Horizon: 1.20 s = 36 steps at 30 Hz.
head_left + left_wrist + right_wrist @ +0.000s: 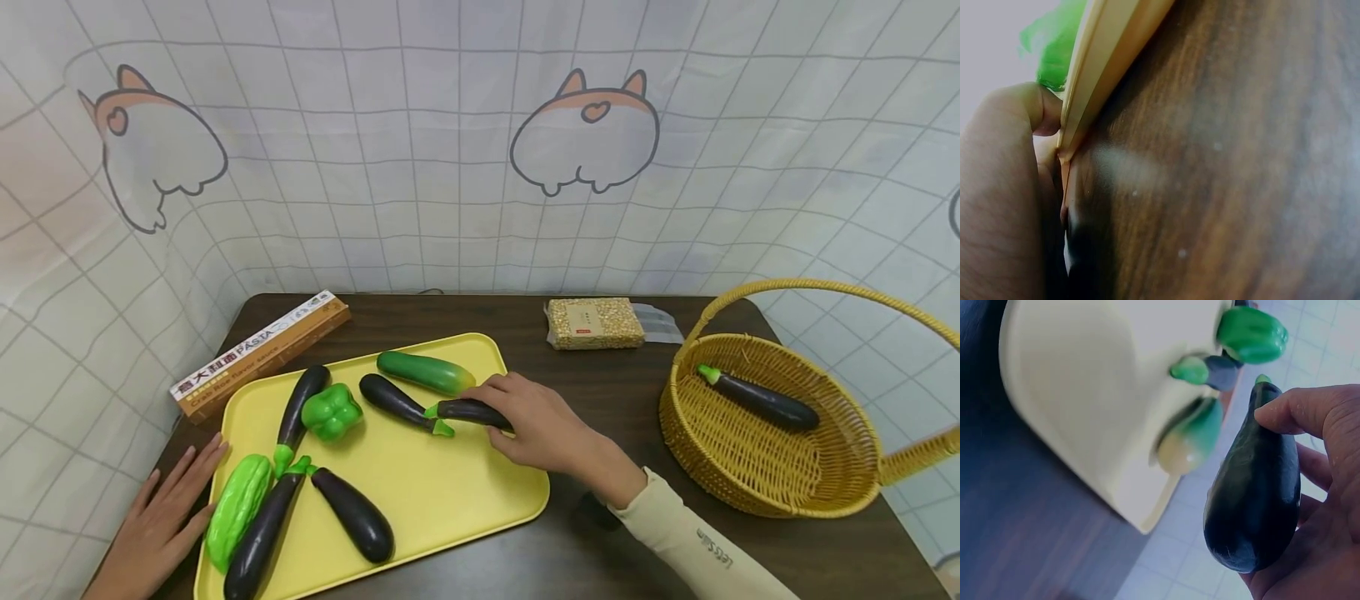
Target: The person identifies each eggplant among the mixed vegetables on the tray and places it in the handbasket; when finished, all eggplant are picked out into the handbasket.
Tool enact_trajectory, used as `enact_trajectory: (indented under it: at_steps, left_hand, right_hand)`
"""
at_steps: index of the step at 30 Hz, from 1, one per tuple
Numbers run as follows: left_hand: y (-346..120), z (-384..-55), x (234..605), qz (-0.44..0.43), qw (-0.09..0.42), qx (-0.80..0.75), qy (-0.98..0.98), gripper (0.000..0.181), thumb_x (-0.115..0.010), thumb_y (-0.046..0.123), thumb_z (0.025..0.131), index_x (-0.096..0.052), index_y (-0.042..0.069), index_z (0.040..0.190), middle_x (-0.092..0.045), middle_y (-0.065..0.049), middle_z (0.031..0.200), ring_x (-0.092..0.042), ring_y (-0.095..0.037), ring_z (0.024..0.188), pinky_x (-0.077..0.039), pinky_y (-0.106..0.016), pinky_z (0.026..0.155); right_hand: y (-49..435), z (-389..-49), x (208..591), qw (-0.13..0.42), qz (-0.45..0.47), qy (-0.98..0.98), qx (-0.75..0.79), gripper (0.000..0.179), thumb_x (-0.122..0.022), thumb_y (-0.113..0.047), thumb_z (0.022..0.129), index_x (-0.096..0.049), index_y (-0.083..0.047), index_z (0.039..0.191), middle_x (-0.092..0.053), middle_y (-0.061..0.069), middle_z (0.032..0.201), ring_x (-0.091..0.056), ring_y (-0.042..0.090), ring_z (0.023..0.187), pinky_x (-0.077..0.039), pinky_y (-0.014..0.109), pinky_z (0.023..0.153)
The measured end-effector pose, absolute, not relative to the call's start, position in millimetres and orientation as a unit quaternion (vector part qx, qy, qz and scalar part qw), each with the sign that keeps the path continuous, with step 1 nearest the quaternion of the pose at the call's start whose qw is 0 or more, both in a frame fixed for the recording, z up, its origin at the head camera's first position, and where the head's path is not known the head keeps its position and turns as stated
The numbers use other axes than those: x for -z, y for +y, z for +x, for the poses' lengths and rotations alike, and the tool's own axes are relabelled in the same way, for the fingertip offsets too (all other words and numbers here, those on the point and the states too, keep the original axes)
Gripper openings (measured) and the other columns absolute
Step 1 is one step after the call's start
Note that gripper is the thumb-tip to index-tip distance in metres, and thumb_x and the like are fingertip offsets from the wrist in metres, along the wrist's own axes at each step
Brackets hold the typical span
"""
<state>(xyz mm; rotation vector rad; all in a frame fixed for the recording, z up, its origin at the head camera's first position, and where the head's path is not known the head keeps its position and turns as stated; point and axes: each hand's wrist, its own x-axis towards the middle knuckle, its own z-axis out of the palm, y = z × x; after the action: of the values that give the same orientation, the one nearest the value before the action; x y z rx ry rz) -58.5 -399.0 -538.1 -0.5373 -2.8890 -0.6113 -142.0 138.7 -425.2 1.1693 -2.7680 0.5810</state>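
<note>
Over the right part of the yellow tray point(442, 492), my right hand point(536, 421) grips a dark purple eggplant point(1250, 481), thumb on one side and fingers behind. Its green stem end points left in the head view, near another eggplant point(393, 398) and a green cucumber point(426, 372) with a yellowish end. My left hand point(161, 517) rests at the tray's left edge with its fingers extended, beside a light green bitter melon point(238, 510). A green bell pepper point(331, 412) and several more eggplants point(356, 515) lie on the tray's left half.
A yellow wicker basket point(678, 425) with a tall handle stands at the right, one eggplant point(765, 402) inside. A pasta box point(258, 354) lies behind the tray at the left. A packed bag of grain point(596, 323) lies at the table's back.
</note>
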Motion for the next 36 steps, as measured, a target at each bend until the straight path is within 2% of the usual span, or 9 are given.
enact_trajectory:
  at_steps: [15, 22, 30, 34, 36]
  left_hand:
    - [-399.5, -57.1, 536.0, -0.181, 0.080, 0.198, -0.960, 0.073, -0.063, 0.020, 0.108, -0.025, 0.021, 0.171, -0.015, 0.000, 0.176, -0.001, -0.018, 0.160, 0.014, -0.062, 0.121]
    - [-399.1, -57.2, 537.8, -0.183, 0.084, 0.199, -0.959, 0.073, -0.063, 0.020, 0.108, -0.026, 0.021, 0.171, -0.015, 0.000, 0.176, -0.001, -0.018, 0.160, 0.014, -0.062, 0.121]
    - [-399.2, -57.4, 539.2, -0.178, 0.077, 0.202, -0.960, 0.073, -0.062, 0.020, 0.108, -0.025, 0.022, 0.171, -0.014, 0.001, 0.176, 0.001, -0.016, 0.160, 0.014, -0.063, 0.120]
    - [-398.4, -57.9, 536.9, -0.182, 0.078, 0.202, -0.959, 0.074, -0.063, 0.020, 0.108, -0.025, 0.021, 0.171, -0.015, 0.000, 0.176, 0.000, -0.017, 0.160, 0.014, -0.064, 0.120]
    - [-397.8, -57.9, 536.0, -0.183, 0.078, 0.203, -0.959, 0.074, -0.063, 0.020, 0.108, -0.025, 0.021, 0.171, -0.015, 0.000, 0.176, 0.000, -0.018, 0.160, 0.014, -0.064, 0.120]
  right_hand:
    - [189.8, -146.9, 394.4, 0.044, 0.326, -0.924, -0.195, 0.049, -0.076, -0.016, 0.097, -0.065, -0.021, 0.144, -0.065, 0.002, 0.127, -0.060, 0.016, 0.096, -0.051, 0.037, 0.072]
    - [218.2, -145.7, 387.7, 0.026, 0.297, -0.931, -0.209, 0.053, -0.077, -0.019, 0.097, -0.062, -0.019, 0.148, -0.061, 0.012, 0.141, -0.064, 0.027, 0.111, -0.054, 0.047, 0.083]
    - [246.1, -146.3, 384.0, 0.033, 0.296, -0.921, -0.252, 0.052, -0.075, -0.013, 0.098, -0.062, -0.015, 0.148, -0.062, 0.008, 0.144, -0.064, 0.026, 0.113, -0.055, 0.049, 0.087]
    - [258.6, -144.5, 379.4, 0.041, 0.282, -0.926, -0.247, 0.056, -0.076, -0.011, 0.097, -0.060, -0.016, 0.150, -0.063, 0.008, 0.142, -0.064, 0.025, 0.107, -0.053, 0.048, 0.084]
    - [264.8, -143.5, 377.1, 0.041, 0.271, -0.931, -0.242, 0.056, -0.076, -0.011, 0.097, -0.060, -0.016, 0.151, -0.066, 0.007, 0.135, -0.062, 0.022, 0.097, -0.052, 0.045, 0.079]
